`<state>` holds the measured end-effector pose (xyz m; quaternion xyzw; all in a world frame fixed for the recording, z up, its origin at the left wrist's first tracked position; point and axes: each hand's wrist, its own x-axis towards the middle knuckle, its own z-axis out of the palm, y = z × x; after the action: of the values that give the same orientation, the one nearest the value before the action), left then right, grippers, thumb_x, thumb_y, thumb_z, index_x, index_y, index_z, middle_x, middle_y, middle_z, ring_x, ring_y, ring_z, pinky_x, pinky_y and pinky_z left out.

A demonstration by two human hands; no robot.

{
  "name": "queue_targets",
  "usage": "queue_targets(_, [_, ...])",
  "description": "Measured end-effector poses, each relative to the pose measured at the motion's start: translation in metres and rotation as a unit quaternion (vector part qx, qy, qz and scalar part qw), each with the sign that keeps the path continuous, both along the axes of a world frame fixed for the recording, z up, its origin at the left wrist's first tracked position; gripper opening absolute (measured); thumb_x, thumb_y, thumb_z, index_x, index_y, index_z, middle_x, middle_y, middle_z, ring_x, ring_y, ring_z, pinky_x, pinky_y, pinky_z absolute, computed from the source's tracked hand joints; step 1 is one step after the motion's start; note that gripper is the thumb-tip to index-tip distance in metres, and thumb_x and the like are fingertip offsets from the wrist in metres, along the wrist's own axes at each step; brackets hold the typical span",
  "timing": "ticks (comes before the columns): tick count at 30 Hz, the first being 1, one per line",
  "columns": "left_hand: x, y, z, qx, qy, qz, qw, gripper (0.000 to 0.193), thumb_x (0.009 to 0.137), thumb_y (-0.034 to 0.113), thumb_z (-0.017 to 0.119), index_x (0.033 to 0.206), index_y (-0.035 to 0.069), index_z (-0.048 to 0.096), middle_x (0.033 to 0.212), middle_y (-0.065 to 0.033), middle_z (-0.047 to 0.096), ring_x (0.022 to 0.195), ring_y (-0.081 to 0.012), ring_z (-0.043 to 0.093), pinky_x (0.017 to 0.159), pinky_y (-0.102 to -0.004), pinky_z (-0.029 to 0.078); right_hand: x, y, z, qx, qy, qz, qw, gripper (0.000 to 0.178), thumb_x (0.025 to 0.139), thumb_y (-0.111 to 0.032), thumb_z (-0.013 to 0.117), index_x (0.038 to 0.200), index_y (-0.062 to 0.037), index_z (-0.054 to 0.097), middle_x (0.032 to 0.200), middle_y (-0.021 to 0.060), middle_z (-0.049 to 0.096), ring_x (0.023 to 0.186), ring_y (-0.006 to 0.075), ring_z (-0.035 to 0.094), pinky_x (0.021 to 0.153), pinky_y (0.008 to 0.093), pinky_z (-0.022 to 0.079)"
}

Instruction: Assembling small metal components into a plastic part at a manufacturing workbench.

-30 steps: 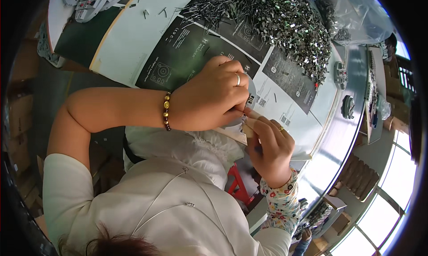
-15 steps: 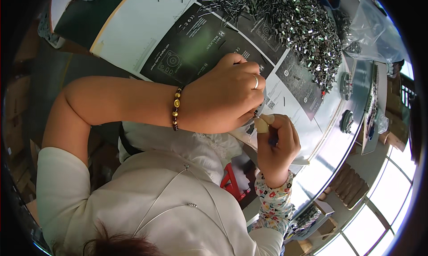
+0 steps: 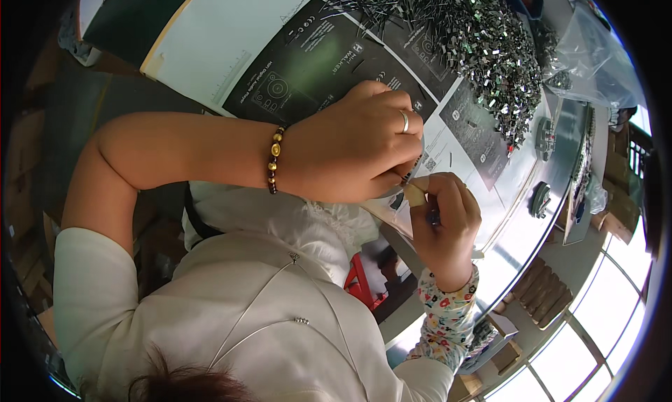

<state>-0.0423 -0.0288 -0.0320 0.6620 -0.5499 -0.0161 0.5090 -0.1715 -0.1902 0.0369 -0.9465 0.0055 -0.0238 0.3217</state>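
Note:
My left hand (image 3: 357,146), with a ring and a beaded bracelet (image 3: 275,150), is curled into a fist over the printed sheet. What its fingers enclose is mostly hidden; only a thin dark edge shows by the fingertips. My right hand (image 3: 448,223) meets it from the right, thumb and forefinger pinched together. Yellowish covers (image 3: 416,194) wrap those fingertips. The tips of both hands almost touch, and whatever sits between them is too small to name. Beyond the hands lies a heap of small shiny dark pieces (image 3: 493,69), with thin dark strips (image 3: 374,6) at its left side.
Dark printed sheets (image 3: 280,80) cover the white worktop. At the right edge stand two small grey-green parts (image 3: 540,200). A clear plastic bag (image 3: 595,55) and a dark blue bin (image 3: 521,0) are at the far right. Something red (image 3: 360,283) shows below the table edge.
My right hand has shifted slightly right and its wrist has moved outward. My left hand has moved a little up and right, still closed. The view has shifted slightly.

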Motion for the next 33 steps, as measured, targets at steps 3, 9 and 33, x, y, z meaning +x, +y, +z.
queue_targets(3, [0.000,0.000,0.000,-0.004,0.010,-0.002,1.000,0.019,0.073,0.002,0.072,0.079,0.012,0.057,0.088,-0.0002,0.056,0.087,-0.0205,0.048,0.097,-0.0390,0.037,0.007,-0.002,0.006,-0.021,0.020,0.036,0.999,0.018,0.077,0.011,0.065,0.091,0.0002,0.062,0.080,0.0041,0.059,0.057,0.0132,0.042,0.053,0.0253,0.037])
queue_targets(9, [0.001,-0.002,0.002,0.006,-0.006,0.000,1.000,0.017,0.075,0.003,0.071,0.080,0.012,0.058,0.090,-0.0004,0.057,0.088,-0.0206,0.048,0.096,-0.0383,0.036,0.021,-0.002,0.013,-0.046,0.053,0.072,0.995,0.019,0.075,0.010,0.065,0.091,0.0000,0.063,0.080,0.0062,0.059,0.057,0.0167,0.044,0.053,0.0285,0.040])
queue_targets(33, [0.046,-0.014,0.018,-0.011,-0.036,0.064,0.997,0.014,0.076,0.006,0.072,0.074,0.013,0.060,0.090,0.0002,0.059,0.086,-0.0193,0.051,0.087,-0.0357,0.040,0.046,-0.025,0.017,0.247,0.414,-0.166,0.861,0.011,0.087,0.003,0.066,0.096,-0.0017,0.060,0.068,0.0024,0.058,0.054,0.0099,0.049,0.050,0.0242,0.040])
